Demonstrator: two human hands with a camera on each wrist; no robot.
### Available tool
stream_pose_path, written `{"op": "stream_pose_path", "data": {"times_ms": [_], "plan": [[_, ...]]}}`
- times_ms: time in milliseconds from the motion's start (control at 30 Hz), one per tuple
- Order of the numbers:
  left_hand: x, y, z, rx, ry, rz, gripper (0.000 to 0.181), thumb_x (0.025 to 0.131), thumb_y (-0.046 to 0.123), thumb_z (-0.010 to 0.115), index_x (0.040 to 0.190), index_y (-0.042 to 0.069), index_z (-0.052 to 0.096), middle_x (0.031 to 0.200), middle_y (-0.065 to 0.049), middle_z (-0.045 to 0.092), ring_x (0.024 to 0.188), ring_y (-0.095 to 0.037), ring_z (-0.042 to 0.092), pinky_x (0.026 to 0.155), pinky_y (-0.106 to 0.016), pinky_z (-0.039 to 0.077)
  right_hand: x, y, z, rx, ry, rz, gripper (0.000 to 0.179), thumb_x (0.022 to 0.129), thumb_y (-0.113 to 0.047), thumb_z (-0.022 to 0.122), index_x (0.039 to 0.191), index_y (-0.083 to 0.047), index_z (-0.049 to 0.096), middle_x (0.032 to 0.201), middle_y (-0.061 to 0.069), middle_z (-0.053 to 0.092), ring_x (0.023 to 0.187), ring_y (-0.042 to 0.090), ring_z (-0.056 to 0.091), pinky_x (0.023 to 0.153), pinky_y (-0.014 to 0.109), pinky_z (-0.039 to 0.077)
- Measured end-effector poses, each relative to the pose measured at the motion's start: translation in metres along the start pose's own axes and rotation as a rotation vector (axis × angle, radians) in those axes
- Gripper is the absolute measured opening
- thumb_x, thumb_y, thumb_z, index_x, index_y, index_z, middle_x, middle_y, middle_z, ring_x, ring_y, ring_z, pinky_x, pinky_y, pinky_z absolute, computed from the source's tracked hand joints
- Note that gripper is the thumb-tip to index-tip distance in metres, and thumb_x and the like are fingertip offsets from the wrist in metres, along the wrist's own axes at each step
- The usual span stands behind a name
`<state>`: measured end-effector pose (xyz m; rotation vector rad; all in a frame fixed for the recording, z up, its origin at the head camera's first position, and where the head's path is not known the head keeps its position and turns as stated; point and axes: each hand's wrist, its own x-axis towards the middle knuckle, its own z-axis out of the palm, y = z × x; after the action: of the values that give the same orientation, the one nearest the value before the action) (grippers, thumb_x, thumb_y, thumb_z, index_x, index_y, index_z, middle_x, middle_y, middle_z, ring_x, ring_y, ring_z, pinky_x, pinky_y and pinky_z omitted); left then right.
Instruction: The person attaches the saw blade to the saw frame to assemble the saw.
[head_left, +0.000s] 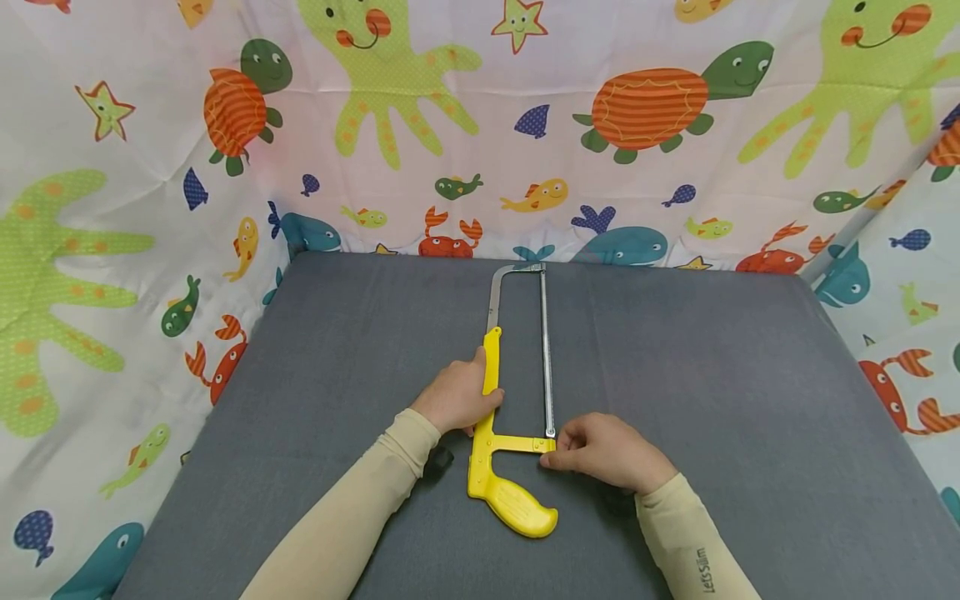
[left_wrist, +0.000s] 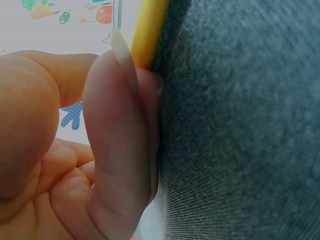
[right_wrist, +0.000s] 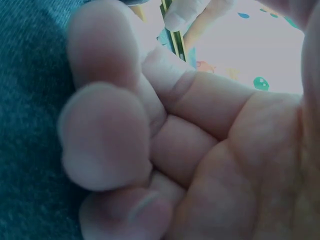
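Observation:
A hacksaw [head_left: 517, 444] with a yellow frame and handle lies on the grey surface, its handle towards me. Its thin silver blade [head_left: 547, 350] runs along the right side. My left hand [head_left: 459, 394] grips the yellow spine, thumb stretched along it; the left wrist view shows the yellow bar [left_wrist: 150, 35] beyond the fingertips. At the near end of the blade, my right hand [head_left: 611, 450] pinches the tip of the yellow cross arm with thumb and forefinger. Its other fingers [right_wrist: 105, 137] are curled towards the palm in the right wrist view. The small part between the right fingertips is hidden.
A grey cloth-covered table [head_left: 712, 358] spreads around the saw. White curtains [head_left: 450, 83] printed with sea animals stand at the back and both sides. A small dark object [head_left: 438, 461] shows under the left wrist.

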<state>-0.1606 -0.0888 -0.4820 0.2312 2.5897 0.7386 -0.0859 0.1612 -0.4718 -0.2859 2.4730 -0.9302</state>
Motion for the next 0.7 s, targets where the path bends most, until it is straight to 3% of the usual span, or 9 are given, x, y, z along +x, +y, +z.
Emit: {"op": "stream_pose_path", "data": {"times_ms": [700], "plan": [[-0.0017,-0.0003,-0.0002,0.009,0.007,0.020,0.092,0.105,0.034,0.070,0.173,0.002,0.016,0.072,-0.007,0.064,0.044,-0.018,0.065,0.042,-0.022,0.049,0.0002,0.0049,-0.0025,0.010,-0.042,-0.119,0.022,0.095,-0.032,0.079,0.080,-0.020,0.069,0.066,-0.013,0.059,0.059,0.006,0.047,0.056,0.023,0.036]]}}
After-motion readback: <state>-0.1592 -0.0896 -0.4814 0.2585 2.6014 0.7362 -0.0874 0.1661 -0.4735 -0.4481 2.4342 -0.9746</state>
